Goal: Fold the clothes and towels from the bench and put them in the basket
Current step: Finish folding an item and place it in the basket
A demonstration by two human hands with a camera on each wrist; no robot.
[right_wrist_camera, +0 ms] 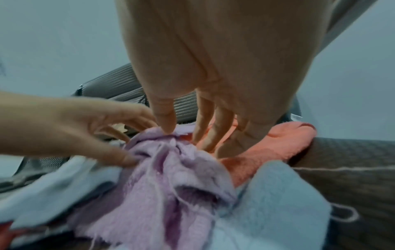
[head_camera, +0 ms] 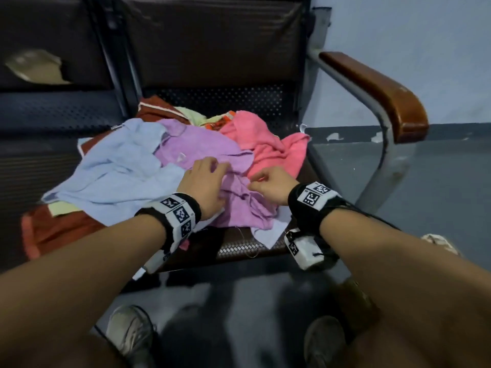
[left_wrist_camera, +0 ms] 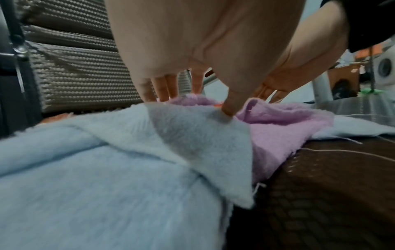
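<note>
Shoes [head_camera: 130, 332] at bottom of head frame, forearms reaching up-frame to bench [head_camera: 239, 248]. Left hand [head_camera: 204, 181] at frame centre, fingers spread and bent, tips and thumb on purple towel [head_camera: 202, 147] beside light blue towel [head_camera: 114, 176]. Right hand [head_camera: 271, 185] just right of it, fingers curled, pinching purple towel's bunched edge. Pink towel [head_camera: 268, 144] further back right, rust garment [head_camera: 156, 110] behind pile. Wooden armrest [head_camera: 377, 91] upper right. Basket not seen.

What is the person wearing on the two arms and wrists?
Both forearms are bare, with no sleeves. The left wrist carries a black band with white blocks printed with black square markers. The right wrist has the same, plus a small white box hanging below and thin black cables.
</note>
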